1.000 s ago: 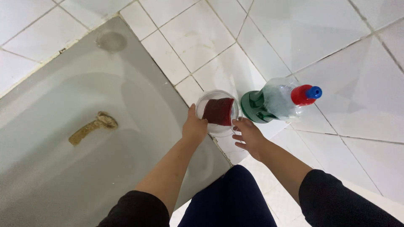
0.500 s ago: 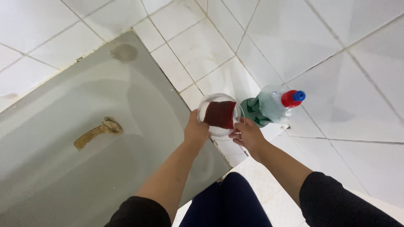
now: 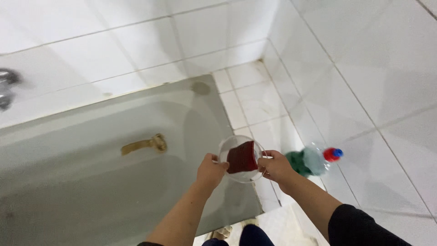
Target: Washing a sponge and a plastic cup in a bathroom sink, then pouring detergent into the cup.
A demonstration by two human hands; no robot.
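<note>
A clear plastic bowl [image 3: 227, 148] with a dark red sponge [image 3: 242, 157] inside is held up between both hands, over the tiled ledge at the bathtub's right end. My left hand [image 3: 210, 172] grips its left rim. My right hand [image 3: 276, 167] grips its right rim. Just right of my right hand stands a green plastic bottle [image 3: 309, 161] with a red and blue cap.
The grey bathtub [image 3: 91, 182] fills the left side, with a brownish rust streak [image 3: 142, 145] around its drain. White tiles cover the ledge [image 3: 259, 102] and the walls. A metal tap [image 3: 6, 86] shows at the far left edge.
The bowl has been lifted off the ledge by both hands, away from the bottle. The view has tilted up, showing more wall and tub.
</note>
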